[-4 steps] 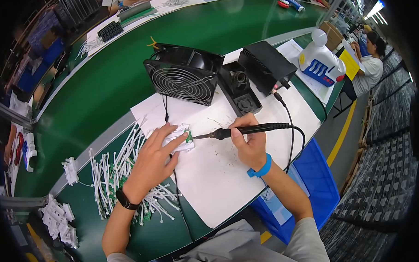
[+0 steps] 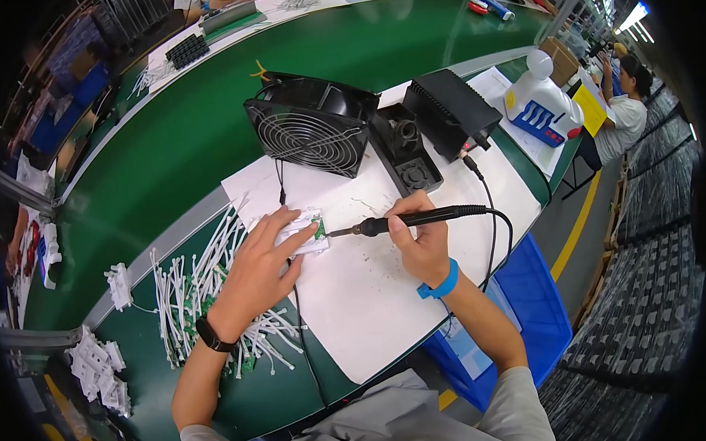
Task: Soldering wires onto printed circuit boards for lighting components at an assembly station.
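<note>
My left hand (image 2: 260, 264) lies flat on a small white-and-green circuit board (image 2: 309, 228) and pins it to the white paper sheet (image 2: 371, 297). In my right hand (image 2: 417, 239) I grip a black soldering iron (image 2: 415, 218); its tip touches the board's right edge. The iron's cable (image 2: 497, 239) loops back to the black soldering station (image 2: 450, 112).
A black fan (image 2: 311, 132) and an iron stand (image 2: 403, 145) sit behind the paper. White wired parts (image 2: 200, 288) are piled on the green bench at left. A white dispenser (image 2: 539, 101) stands at right, a blue bin (image 2: 527, 308) sits below the bench, and a person (image 2: 625, 110) sits far right.
</note>
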### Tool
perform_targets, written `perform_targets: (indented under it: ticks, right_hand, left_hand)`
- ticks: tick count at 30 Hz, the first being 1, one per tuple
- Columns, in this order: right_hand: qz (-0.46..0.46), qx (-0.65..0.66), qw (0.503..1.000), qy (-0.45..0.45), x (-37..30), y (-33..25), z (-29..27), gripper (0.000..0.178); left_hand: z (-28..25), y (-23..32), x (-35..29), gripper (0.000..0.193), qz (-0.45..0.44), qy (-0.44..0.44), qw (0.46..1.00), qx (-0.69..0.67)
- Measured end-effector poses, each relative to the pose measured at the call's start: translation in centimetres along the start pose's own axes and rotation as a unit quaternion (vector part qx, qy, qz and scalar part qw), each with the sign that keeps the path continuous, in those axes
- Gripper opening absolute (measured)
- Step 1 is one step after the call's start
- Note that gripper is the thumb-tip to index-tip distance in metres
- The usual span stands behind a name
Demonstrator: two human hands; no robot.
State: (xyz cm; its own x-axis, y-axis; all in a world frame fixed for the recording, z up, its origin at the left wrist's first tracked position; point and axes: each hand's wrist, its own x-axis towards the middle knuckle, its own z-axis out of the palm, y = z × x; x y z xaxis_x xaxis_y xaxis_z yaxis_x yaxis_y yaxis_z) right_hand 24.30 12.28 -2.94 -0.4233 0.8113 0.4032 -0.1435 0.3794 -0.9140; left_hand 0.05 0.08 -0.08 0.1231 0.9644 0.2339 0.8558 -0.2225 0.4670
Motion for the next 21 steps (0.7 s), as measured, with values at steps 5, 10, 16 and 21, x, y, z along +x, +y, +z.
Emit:
perform_targets:
  ticks: [5, 10, 16, 21]
  right_hand:
    - [-0.013, -0.013, 1.0, 0.003, 0.1, 0.2, -0.1, 0.012]
    - [0.029, 0.004, 0.997, 0.075, 0.4, 0.1, -0.4, 0.008]
    - [0.008, -0.007, 0.996, 0.094, 0.1, -0.5, -0.1, 0.009]
    - [-0.014, 0.018, 0.995, 0.098, -0.1, -0.4, 0.5, 0.013]
  left_hand:
    - [0.0, -0.1, -0.2, 0.054, -0.002, -0.003, 1.0, 0.001]
    - [-0.5, 0.8, -0.2, 0.052, -0.026, -0.031, 0.999, -0.011]
    - [0.0, 1.5, -0.1, 0.042, -0.021, 0.017, 1.0, 0.014]
    - [2.9, 1.4, 0.6, 0.044, -0.009, 0.109, 0.989, 0.104]
